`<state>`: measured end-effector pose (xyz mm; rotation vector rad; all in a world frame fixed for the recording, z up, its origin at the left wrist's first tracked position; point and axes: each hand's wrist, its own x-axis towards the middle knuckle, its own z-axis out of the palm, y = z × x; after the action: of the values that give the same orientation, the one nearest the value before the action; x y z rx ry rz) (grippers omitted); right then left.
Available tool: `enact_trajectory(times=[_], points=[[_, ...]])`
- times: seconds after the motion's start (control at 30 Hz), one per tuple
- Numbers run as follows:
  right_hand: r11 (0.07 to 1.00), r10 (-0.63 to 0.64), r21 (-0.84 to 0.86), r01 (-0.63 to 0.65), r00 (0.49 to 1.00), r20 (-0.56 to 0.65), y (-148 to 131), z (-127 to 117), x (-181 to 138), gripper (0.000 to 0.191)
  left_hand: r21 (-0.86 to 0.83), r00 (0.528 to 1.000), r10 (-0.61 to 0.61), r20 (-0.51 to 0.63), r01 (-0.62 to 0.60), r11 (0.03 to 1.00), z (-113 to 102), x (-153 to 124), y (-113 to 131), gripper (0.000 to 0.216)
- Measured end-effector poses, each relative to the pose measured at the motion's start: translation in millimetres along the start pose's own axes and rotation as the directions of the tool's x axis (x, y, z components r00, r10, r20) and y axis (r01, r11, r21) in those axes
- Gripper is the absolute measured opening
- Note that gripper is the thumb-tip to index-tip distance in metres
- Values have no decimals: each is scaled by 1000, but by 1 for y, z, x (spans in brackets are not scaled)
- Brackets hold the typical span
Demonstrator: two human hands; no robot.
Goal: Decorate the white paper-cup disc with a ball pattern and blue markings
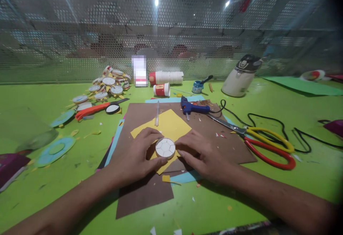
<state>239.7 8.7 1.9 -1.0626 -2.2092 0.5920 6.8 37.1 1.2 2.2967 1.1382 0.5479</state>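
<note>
A small round white disc (165,148) with black lines in a football-like pattern lies on a sheet of yellow paper (173,122). My left hand (146,153) curves around its left side, thumb at the near edge and fingers at the far edge. From the right, my right hand (198,153) has its bent fingertips and thumb against the rim. Brown sheets (144,195) lie beneath the yellow paper. Just beyond my hands is a pale pen (157,113), with a blue glue gun (195,108) to its right.
Large scissors (270,140) with red and yellow handles lie right. An orange cutter (92,111) and a pile of decorated discs (108,81) are left. Paper cups (162,90), a blue jar (197,86) and a jug (238,79) stand or lie behind. A black cord (270,117) snakes rightward.
</note>
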Motion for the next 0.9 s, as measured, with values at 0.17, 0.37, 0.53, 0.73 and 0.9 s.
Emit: enact_trajectory(times=[0.17,0.37,0.53,0.73,0.9], points=[[1000,1,21,-1,1000,-10,-1,2,-1,15,-10,999,32,-1,-32,999,2,-2,1,32],[999,0,39,1,1000,-4,0,4,0,14,14,1000,19,-1,-19,1000,2,-4,5,32],[999,29,-24,-29,1000,9,-1,2,0,15,55,1000,9,-22,-8,998,5,-5,2,40],[999,14,-48,-14,1000,-1,2,4,1,17,36,999,36,-34,-35,999,7,-4,-3,40],[996,6,-85,-13,996,-92,4,2,2,20,17,997,56,-46,-55,998,7,-4,-3,36]])
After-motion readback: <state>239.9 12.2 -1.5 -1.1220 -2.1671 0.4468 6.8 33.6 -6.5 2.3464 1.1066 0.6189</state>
